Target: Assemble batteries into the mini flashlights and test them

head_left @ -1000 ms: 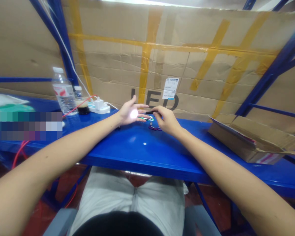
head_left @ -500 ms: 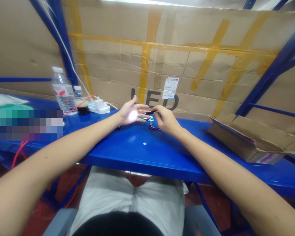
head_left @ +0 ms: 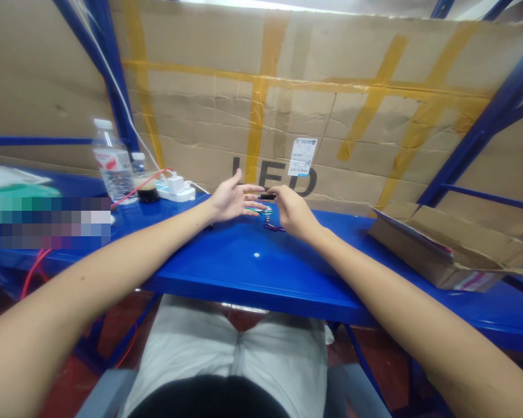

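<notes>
My left hand [head_left: 230, 200] is held above the back of the blue table [head_left: 244, 273], palm turned to the right and fingers spread, with nothing in it. Facing it, my right hand [head_left: 296, 212] pinches a small black flashlight [head_left: 267, 197] that points toward the left palm. No bright spot shows on that palm now. Below and between the hands are small metallic clips, like carabiners: a green one [head_left: 265, 211] and a purple one [head_left: 271, 227]. The right fingers partly hide the purple clips.
A water bottle [head_left: 112, 165], a small bottle of dark liquid [head_left: 147, 186] and a white power strip [head_left: 178, 190] stand at the back left. An open cardboard box [head_left: 431, 264] sits on the right. Behind the table rises a large taped cardboard panel [head_left: 200, 128].
The bright spot of light on my left palm has gone out. My right fingers have shifted slightly on the flashlight. My left hand has stayed in place.
</notes>
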A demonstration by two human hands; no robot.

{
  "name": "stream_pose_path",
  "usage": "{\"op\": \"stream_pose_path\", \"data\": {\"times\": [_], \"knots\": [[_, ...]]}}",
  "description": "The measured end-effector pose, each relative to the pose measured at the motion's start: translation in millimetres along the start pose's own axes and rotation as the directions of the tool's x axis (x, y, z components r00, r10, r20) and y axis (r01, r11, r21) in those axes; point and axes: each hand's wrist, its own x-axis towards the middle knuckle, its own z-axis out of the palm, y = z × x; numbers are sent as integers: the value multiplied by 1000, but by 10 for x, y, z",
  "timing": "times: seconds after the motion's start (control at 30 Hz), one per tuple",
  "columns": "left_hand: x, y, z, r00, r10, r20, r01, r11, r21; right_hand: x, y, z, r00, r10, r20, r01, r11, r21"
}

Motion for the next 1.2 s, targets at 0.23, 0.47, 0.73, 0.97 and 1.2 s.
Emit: {"op": "stream_pose_path", "data": {"times": [0.23, 0.47, 0.73, 0.97, 1.2], "knots": [[7, -2, -11, 1000, 3, -6, -3, 1000, -9, 9, 2, -21, 1000, -28, 13, 28, 1000, -7], [6, -3, -15, 1000, -9, -19, 8, 998, -60, 18, -10, -40, 1000, -7, 14, 7, 1000, -29], [39, 2, -70, 996, 19, -89, -31, 991, -133, 18, 3, -57, 999, 33, 19, -31, 996, -79], [24, 19, -35, 993, 34, -116, -53, 985, -166, 22, 3, -67, 999, 44, 13, -43, 997, -69], [0, 39, -1, 994, 26, -104, -40, 991, -131, 20, 8, -77, 998, 61, 13, -60, 996, -65]]}}
